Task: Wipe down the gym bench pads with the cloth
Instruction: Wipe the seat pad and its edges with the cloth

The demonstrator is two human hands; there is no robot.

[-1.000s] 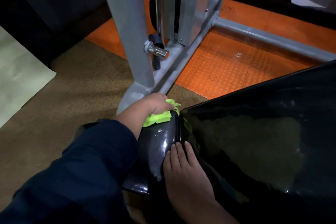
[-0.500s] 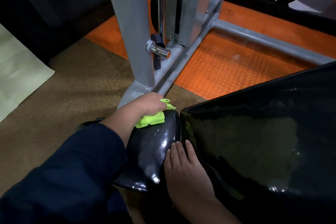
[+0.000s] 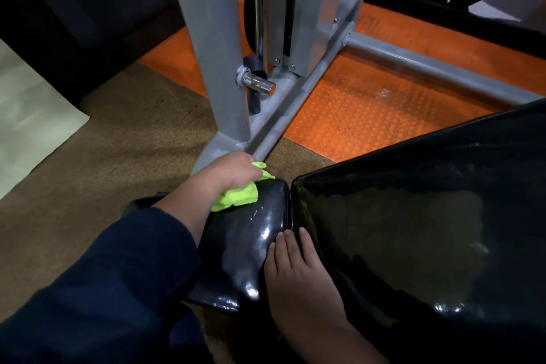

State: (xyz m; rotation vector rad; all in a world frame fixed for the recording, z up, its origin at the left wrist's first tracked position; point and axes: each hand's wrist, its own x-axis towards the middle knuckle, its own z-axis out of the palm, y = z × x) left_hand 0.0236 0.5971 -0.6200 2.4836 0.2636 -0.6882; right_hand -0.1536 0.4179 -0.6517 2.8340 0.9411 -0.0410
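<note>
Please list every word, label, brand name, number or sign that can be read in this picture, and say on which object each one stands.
None: no readable text shows anywhere.
The small black pad, the large black pad, the green cloth and the grey metal frame carry no visible print.
The orange floor mat shows only a raised dot pattern.

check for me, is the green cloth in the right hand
No, the left hand grips the green cloth on the small pad; the right hand lies flat, empty.

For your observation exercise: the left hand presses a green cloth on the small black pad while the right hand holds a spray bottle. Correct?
Not quite. In the head view the right hand holds nothing; it rests flat at the gap between the pads. The left hand, green cloth and small black pad are as stated.
</note>
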